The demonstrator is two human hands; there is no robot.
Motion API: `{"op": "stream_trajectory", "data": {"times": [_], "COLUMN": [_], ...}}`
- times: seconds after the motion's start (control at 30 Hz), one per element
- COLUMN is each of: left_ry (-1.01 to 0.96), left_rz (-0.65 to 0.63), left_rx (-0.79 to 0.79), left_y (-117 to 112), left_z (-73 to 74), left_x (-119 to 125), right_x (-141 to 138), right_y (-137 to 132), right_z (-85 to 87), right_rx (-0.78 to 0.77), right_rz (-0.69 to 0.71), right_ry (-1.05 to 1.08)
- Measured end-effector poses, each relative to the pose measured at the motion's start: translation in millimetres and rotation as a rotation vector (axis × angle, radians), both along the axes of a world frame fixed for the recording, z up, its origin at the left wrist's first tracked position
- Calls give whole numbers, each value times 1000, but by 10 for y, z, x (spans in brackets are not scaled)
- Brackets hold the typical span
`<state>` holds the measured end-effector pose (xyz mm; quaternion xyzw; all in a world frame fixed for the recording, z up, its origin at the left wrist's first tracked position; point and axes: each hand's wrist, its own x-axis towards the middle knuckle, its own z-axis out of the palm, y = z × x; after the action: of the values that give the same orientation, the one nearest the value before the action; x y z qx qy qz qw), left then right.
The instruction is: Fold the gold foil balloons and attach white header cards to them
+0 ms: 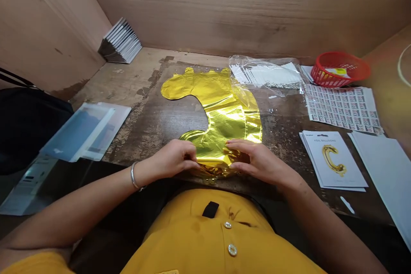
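Observation:
A flat gold foil balloon, curved like a letter C, lies on the dark worn tabletop in front of me. Its near end is bent up at the table's front edge. My left hand is closed on the left side of that near end, thumb against the curled fingers. On the right side, my right hand pinches the foil between thumb and fingers. The foil between the two hands looks creased, and its underside is hidden.
At right lie foil balloon cards, white sheets and a sticker sheet. Behind them stands a red basket beside a clear bag of white strips. Plastic sleeves lie left; a card stack stands in the back corner.

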<state>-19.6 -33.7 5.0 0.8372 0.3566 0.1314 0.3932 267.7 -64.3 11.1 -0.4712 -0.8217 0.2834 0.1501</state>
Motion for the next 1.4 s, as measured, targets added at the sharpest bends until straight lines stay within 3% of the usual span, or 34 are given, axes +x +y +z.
{"op": "stream_trajectory", "data": {"times": [0.1, 0.17, 0.37, 0.47, 0.6, 0.73, 0.8, 0.9, 1.0, 1.07, 1.1, 1.23, 1.4], "left_ry": [-68, -130, -230, -248, -255, -253, -276, -306, -326, -339, -342, -323, -301], "left_rz": [113, 154, 242, 266, 251, 197, 212, 259, 222, 174, 149, 103, 202], "left_rx": [-355, -466, -594, -594, -586, -619, -607, -544, -504, -481, -458, -239, 1], "left_y": [171, 244, 293, 297, 302, 313, 324, 339, 342, 339, 339, 375, 444], "left_z": [45, 61, 125, 117, 53, -24, -52, -64, -29, 14, 38, 116, 180], "left_x": [43, 55, 98, 144, 193, 206, 206, 212, 237, 256, 261, 220, 105], "right_x": [70, 108, -24, -240, -460, -486, -440, -306, -147, -79, -64, -86, -121], "right_y": [35, 57, 81, 28, -92, -224, -301, -361, -227, -35, 69, 340, 320], "right_z": [104, 161, 227, 203, 71, -128, -161, -77, 52, 89, 89, 46, 23], "right_rx": [13, 28, 57, 183, 429, 401, 381, 296, 250, 255, 239, 98, 73], "right_rz": [-77, -115, -128, -75, 49, -8, -27, 32, -166, -281, -245, 161, 125], "right_ry": [74, 94, 75, 77, -58, -170, -184, -109, 104, 139, 103, 7, 170]}}
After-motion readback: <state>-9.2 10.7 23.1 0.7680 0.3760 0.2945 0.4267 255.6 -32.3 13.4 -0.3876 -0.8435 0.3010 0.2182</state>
